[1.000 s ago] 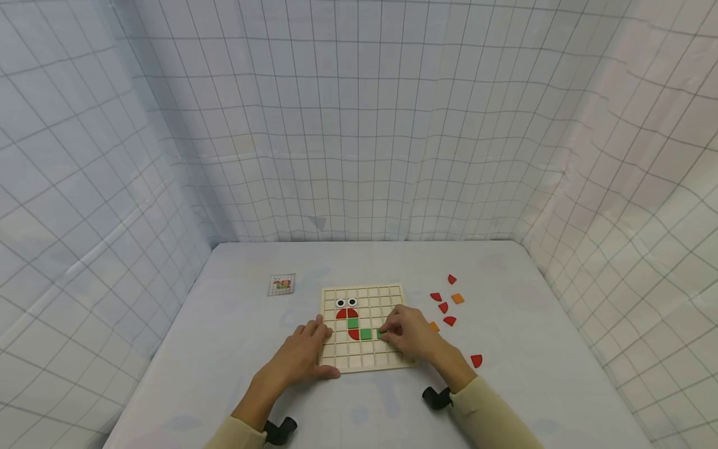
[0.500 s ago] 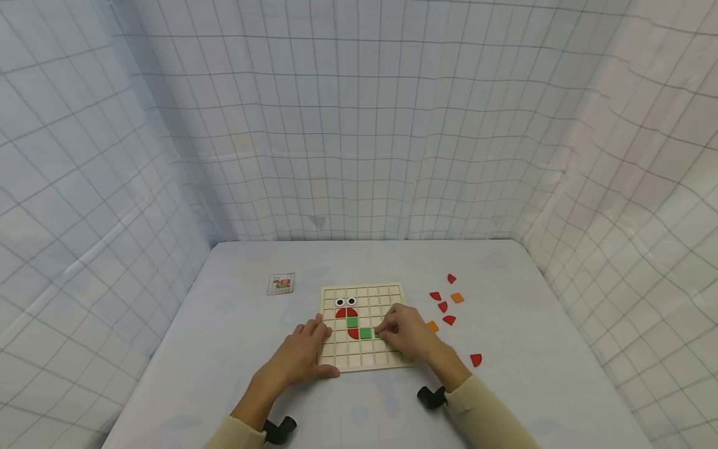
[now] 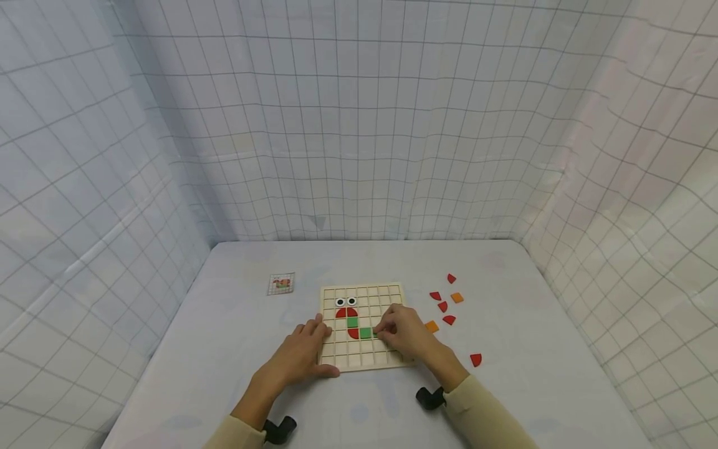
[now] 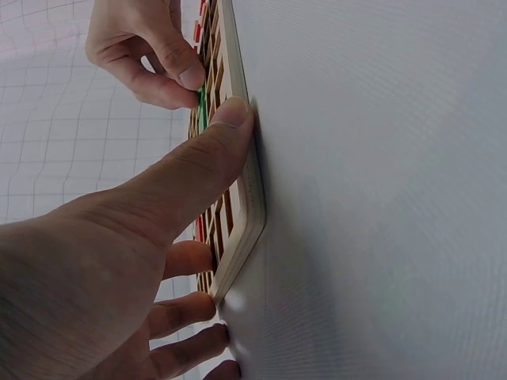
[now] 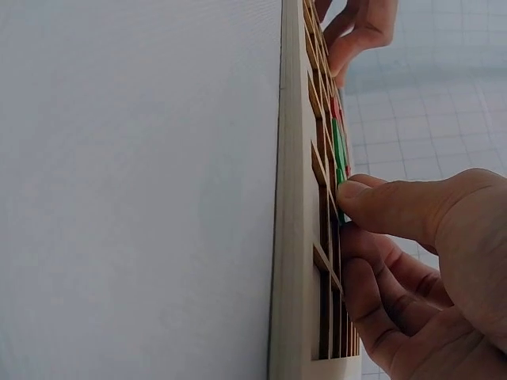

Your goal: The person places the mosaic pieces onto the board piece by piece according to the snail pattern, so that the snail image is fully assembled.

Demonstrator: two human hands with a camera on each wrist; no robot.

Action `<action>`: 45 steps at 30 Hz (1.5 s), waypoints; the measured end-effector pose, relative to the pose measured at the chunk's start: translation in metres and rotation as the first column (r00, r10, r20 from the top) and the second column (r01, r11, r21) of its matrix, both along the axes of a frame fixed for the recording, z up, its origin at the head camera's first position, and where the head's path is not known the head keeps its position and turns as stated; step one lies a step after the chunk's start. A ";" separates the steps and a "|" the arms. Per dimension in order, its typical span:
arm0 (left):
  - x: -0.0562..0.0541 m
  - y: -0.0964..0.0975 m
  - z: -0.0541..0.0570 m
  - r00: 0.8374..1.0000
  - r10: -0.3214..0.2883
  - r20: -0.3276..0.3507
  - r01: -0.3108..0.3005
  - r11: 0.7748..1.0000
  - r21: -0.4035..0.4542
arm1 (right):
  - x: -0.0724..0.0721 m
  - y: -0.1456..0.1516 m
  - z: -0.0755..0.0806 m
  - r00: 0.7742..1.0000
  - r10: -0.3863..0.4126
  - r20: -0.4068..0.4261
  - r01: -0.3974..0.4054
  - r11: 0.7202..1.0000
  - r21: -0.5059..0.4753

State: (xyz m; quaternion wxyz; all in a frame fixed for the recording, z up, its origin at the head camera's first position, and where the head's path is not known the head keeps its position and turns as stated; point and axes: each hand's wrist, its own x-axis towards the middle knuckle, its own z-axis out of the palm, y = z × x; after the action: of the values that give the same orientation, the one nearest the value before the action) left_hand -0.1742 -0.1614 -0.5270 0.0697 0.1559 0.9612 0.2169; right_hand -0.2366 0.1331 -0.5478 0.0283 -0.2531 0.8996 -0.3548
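A pale wooden grid board lies on the table. Along its left side and front corner rests my left hand; the left wrist view shows the thumb pressing the front rim, fingers spread at the side. My right hand pinches a green square tile between thumb and fingertips, low over the grid. Just left of it sits another green square in its cell, beside a red quarter-circle. Above those are a green square, two red quarter-circles and two eye tiles.
Right of the board lie several loose red quarter-circles, and orange squares. One red piece is nearer the front. A small picture card lies at the back left. White gridded curtains enclose the table.
My right hand has shifted slightly left with the green tile, bringing it up to the green square in the row. The left hand has stayed in place.
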 end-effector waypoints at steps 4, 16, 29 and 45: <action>0.000 0.000 0.000 1.000 -0.009 -0.004 0.009 1.000 0.004 | 0.000 0.003 0.000 1.000 0.012 0.015 -0.012 1.000 -0.004; 0.000 -0.001 -0.001 1.000 -0.010 -0.017 0.010 1.000 0.004 | -0.007 0.021 0.003 0.998 -0.053 -0.033 0.053 0.998 -0.018; -0.001 -0.001 -0.004 1.000 -0.004 -0.008 0.004 1.000 0.007 | -0.031 0.061 0.005 0.979 -0.150 -0.135 0.154 0.988 0.020; 0.001 -0.001 -0.002 1.000 -0.015 -0.018 0.015 1.000 0.013 | -0.057 0.105 0.005 0.944 -0.329 -0.041 0.331 0.938 0.106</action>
State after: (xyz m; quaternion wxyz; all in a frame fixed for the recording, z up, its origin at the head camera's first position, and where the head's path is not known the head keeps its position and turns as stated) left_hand -0.1736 -0.1627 -0.5287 0.0616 0.1654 0.9591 0.2213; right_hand -0.2932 0.2382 -0.5430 -0.0279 -0.1008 0.9479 -0.3010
